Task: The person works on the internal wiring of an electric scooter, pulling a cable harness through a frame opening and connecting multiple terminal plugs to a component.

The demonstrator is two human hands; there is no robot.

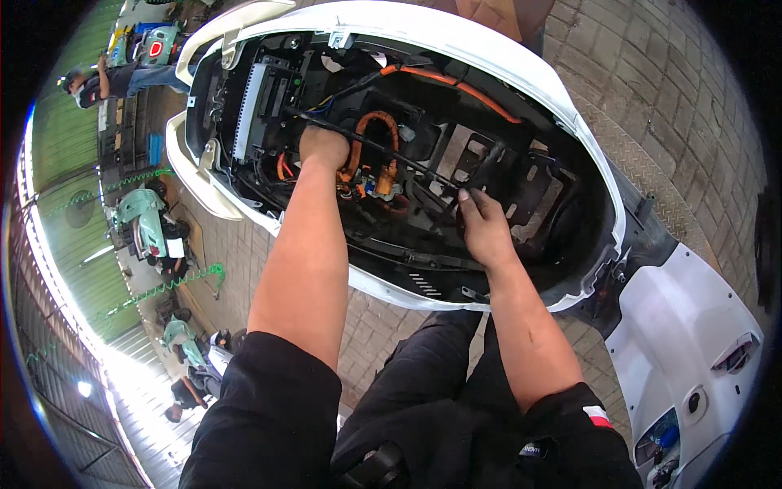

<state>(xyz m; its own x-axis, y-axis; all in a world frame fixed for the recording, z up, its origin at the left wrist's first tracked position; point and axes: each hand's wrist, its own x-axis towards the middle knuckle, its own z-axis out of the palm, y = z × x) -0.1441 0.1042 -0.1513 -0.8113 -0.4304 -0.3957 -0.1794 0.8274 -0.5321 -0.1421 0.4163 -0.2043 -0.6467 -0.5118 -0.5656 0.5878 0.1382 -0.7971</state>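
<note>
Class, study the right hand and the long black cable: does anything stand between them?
Nothing visible does: the right hand holds the black cable directly. The orange loop lies beneath the cable, away from that hand.

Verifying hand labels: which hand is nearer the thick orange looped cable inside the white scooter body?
Left. The left hand is close beside the orange looped cable, on its left; the right hand is farther away, to its lower right in the picture.
</note>
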